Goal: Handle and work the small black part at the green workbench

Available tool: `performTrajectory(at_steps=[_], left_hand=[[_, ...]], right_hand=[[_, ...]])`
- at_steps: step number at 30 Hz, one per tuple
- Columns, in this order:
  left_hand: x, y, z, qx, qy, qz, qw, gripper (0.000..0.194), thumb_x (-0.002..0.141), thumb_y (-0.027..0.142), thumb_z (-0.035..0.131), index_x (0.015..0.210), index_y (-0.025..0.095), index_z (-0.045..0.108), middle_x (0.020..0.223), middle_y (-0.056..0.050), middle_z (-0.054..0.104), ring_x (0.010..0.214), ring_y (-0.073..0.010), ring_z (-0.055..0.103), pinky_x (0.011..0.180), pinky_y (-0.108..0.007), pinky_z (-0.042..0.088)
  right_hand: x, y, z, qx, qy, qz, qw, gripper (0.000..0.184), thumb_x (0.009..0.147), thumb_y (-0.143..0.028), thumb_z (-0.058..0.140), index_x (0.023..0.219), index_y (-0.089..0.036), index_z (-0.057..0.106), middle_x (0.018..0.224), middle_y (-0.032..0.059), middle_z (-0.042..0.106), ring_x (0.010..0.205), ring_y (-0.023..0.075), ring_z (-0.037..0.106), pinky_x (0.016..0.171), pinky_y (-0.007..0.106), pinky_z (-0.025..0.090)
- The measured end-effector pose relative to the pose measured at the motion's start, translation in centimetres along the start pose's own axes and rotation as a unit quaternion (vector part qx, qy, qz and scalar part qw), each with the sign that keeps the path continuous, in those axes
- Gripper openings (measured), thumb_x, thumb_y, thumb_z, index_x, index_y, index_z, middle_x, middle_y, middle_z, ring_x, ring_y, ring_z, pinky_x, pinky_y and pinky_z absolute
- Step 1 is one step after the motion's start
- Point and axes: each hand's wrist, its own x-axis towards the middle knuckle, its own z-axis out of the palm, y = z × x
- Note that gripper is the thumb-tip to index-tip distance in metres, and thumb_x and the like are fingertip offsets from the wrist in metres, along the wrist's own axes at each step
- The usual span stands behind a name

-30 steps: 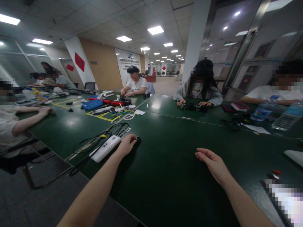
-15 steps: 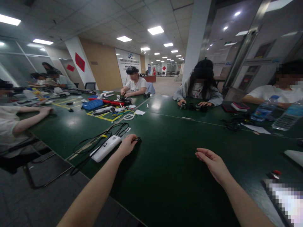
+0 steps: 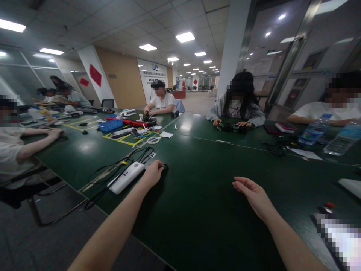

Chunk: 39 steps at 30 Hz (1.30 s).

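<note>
My left hand (image 3: 153,175) is closed around a small black object (image 3: 165,166) on the green table (image 3: 197,210); most of it is hidden by the fingers, so its kind cannot be made out. Just left of that hand lies a white power bank-like block (image 3: 126,178) marked with a 2, black cables (image 3: 108,171) running beside and over it. On the right, my right hand (image 3: 249,192) hovers or rests at the tabletop with loosely stretched fingers and nothing in them; the thumb sits a little below the fingertips.
A blue basket (image 3: 110,125), a white cable coil (image 3: 153,140) and loose wires lie farther left. Water bottles (image 3: 315,130) stand at the right, near a notebook stack (image 3: 286,128) and a blurred bright screen (image 3: 340,241). Several people sit around the table, one handling dark objects (image 3: 234,128).
My left hand has shifted very slightly with the small black object turning a little in its fingers. My right hand stays where it was.
</note>
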Motion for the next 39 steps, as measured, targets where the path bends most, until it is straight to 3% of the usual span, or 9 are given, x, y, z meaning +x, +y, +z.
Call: performTrajectory(at_steps=[20, 30, 35, 39], left_hand=[[-0.1, 0.5, -0.6, 0.057, -0.025, 0.038, 0.997, 0.017, 0.078, 0.021, 0.046, 0.094, 0.018, 0.051, 0.097, -0.007, 0.054, 0.085, -0.0171, 0.054, 0.077, -0.029, 0.041], [-0.1, 0.2, -1.1, 0.050, -0.040, 0.044, 0.997, 0.014, 0.073, 0.021, 0.053, 0.086, 0.019, 0.056, 0.092, -0.004, 0.056, 0.081, -0.0169, 0.056, 0.073, -0.027, 0.044], [-0.2, -0.2, -1.2, 0.031, -0.064, 0.060, 0.996, 0.030, 0.074, 0.013, 0.046, 0.102, 0.020, 0.055, 0.104, -0.006, 0.054, 0.091, -0.0172, 0.055, 0.085, -0.029, 0.041], [-0.1, -0.8, -0.8, 0.031, -0.045, 0.028, 0.998, 0.039, 0.076, 0.010, 0.043, 0.114, 0.017, 0.046, 0.106, -0.008, 0.055, 0.095, -0.0184, 0.054, 0.086, -0.030, 0.040]], right_hand=[[-0.8, -1.2, 0.6, 0.021, 0.021, 0.005, 1.000, 0.030, 0.064, -0.035, 0.067, 0.091, -0.023, 0.064, 0.089, 0.0044, 0.068, 0.092, 0.0235, 0.060, 0.085, 0.038, 0.045], [-0.8, -1.5, 0.7, 0.018, 0.019, 0.014, 1.000, 0.029, 0.066, -0.035, 0.066, 0.092, -0.023, 0.063, 0.089, 0.0037, 0.067, 0.093, 0.0222, 0.059, 0.084, 0.036, 0.045], [-0.7, -1.2, 0.5, 0.011, 0.015, 0.018, 1.000, 0.031, 0.066, -0.036, 0.065, 0.094, -0.023, 0.063, 0.092, 0.0038, 0.066, 0.096, 0.0234, 0.058, 0.085, 0.037, 0.045], [-0.8, -1.2, 0.5, 0.004, 0.015, 0.008, 1.000, 0.031, 0.067, -0.037, 0.065, 0.094, -0.023, 0.063, 0.091, 0.0039, 0.067, 0.096, 0.0236, 0.058, 0.085, 0.038, 0.045]])
